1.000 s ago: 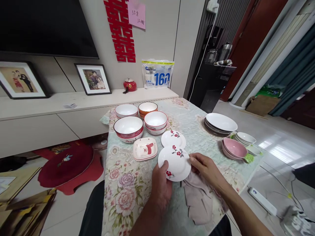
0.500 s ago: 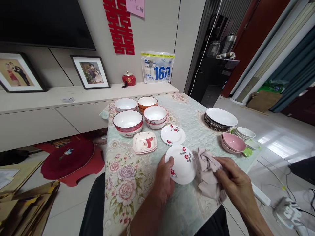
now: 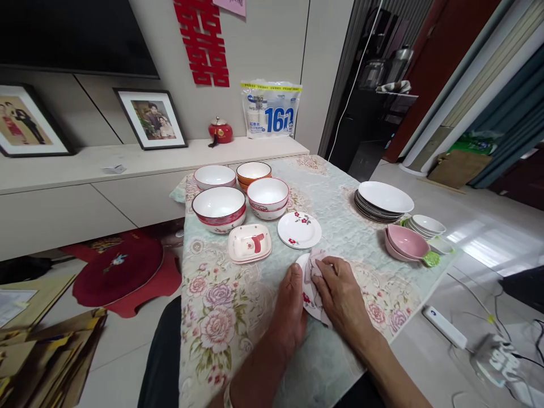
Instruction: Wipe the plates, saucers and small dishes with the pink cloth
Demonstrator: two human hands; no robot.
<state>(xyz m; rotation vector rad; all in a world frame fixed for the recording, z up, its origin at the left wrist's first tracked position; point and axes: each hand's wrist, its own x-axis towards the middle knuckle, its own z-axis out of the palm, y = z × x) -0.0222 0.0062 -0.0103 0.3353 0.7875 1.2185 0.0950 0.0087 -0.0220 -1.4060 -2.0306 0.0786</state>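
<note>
My left hand (image 3: 291, 303) grips the left edge of a small white plate (image 3: 306, 286) with red flowers, thumb along its rim. Pressed against the plate's face is a crumpled pale pink cloth (image 3: 313, 269), held in my right hand (image 3: 342, 292), which hides much of the plate's right side. Just beyond lies another flowered plate (image 3: 300, 230), which looks stacked on one more. To its left sit rectangular dishes (image 3: 249, 242) with a red print, one on top of the other.
Bowls (image 3: 219, 205) in several stacks stand at the table's far left. On the right are a pile of large plates (image 3: 385, 197), pink bowls (image 3: 407, 242) and small white bowls (image 3: 428, 225). A flowered tablecloth (image 3: 221, 328) covers the table. A red stool (image 3: 119, 272) stands left.
My right hand has moved left with the cloth, from beside the plate onto its face. My left hand still holds the plate, now more covered and tilted.
</note>
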